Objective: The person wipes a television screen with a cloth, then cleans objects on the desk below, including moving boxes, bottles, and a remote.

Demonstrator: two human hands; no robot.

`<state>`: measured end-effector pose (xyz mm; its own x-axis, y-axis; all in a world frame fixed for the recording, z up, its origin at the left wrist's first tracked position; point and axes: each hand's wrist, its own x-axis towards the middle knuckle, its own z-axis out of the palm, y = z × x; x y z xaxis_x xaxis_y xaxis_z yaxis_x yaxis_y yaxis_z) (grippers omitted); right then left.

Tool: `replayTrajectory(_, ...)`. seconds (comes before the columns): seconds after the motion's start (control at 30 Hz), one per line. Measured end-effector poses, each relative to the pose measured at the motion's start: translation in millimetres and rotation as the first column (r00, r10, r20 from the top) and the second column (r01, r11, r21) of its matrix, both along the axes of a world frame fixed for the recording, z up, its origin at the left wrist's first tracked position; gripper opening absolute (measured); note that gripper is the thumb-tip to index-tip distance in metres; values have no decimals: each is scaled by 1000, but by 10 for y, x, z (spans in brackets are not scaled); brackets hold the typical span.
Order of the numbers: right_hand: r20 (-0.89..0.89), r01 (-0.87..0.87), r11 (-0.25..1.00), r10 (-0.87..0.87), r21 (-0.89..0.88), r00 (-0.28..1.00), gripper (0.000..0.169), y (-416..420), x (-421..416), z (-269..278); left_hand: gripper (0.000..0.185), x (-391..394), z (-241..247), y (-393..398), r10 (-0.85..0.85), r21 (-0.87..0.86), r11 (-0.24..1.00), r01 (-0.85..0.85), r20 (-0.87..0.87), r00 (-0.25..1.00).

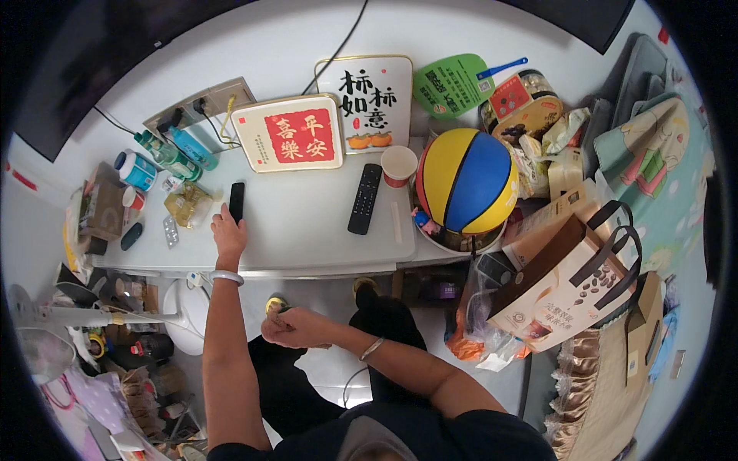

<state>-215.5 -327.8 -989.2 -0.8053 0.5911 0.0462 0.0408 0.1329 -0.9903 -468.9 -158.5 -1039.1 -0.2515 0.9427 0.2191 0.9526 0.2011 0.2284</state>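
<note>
My left hand (229, 233) is at the table's front left, its fingers around the lower end of a small black remote control (237, 199). A pale bangle (227, 277) circles that wrist. My right hand (297, 328) is curled in front of my body, above my legs and below the table edge. A small dark patch shows at its upper edge; whether it grips anything is hidden. Farther right on the white tabletop (300, 230) lies a longer black remote control (364, 199) with many buttons, beside a paper cup (399, 166).
Two decorative signs (288, 133) lean against the wall. A yellow-and-blue ball (468, 180) sits in a round container at right, near a paper shopping bag (568, 282). Left are green bottles (173, 158), a blister pack (170, 231) and a crumpled plastic package (188, 204). A fan (115, 316) stands below.
</note>
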Motion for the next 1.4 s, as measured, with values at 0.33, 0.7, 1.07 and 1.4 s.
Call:
replayTrajectory(0.33,29,32,999,-33,43,999,33,-28,73,105,52,1395,108,-332,-229,-74,933,351,631,741)
replayTrajectory(0.7,-350,208,973,-162,97,922,25,-45,-43,-302,74,2553,367,74,-201,-10,967,254,581,789)
replayTrajectory(1.07,-7,-93,787,123,609,992,25,186,-102,-1044,56,2785,591,-214,-96,-134,976,170,436,895)
replayTrajectory(1.4,131,53,999,-52,-1,990,21,148,90,-39,48,2144,471,-700,-45,-50,992,115,712,700)
